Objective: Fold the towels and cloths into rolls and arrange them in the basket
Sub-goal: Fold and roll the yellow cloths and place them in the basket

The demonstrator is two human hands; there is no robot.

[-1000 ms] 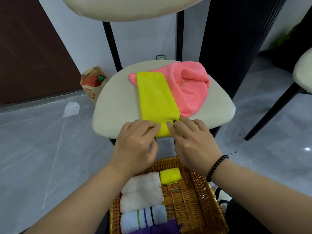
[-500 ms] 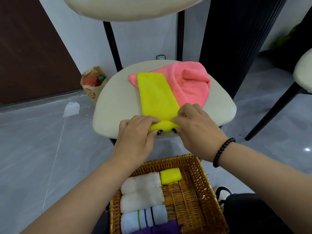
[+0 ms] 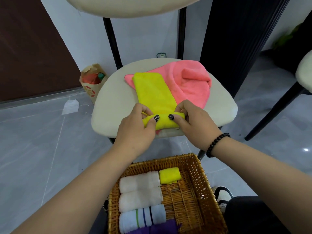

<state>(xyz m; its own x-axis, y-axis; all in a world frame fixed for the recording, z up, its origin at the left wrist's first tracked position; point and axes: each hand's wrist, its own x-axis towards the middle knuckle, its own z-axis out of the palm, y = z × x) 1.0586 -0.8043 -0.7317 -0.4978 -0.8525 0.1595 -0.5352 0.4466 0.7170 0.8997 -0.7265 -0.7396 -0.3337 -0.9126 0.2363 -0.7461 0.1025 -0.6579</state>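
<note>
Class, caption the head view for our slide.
Both hands roll a yellow cloth on a chair seat above a basket of rolled towels.

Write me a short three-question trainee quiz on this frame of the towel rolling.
1. True or false: both hands, left and right, grip the yellow cloth.
2. Which cloth lies under the yellow one on the chair seat? A pink B purple C white
3. Fill in: the small yellow roll sits in the ___.

Key: 1 true; 2 A, the pink cloth; 3 basket.
</note>
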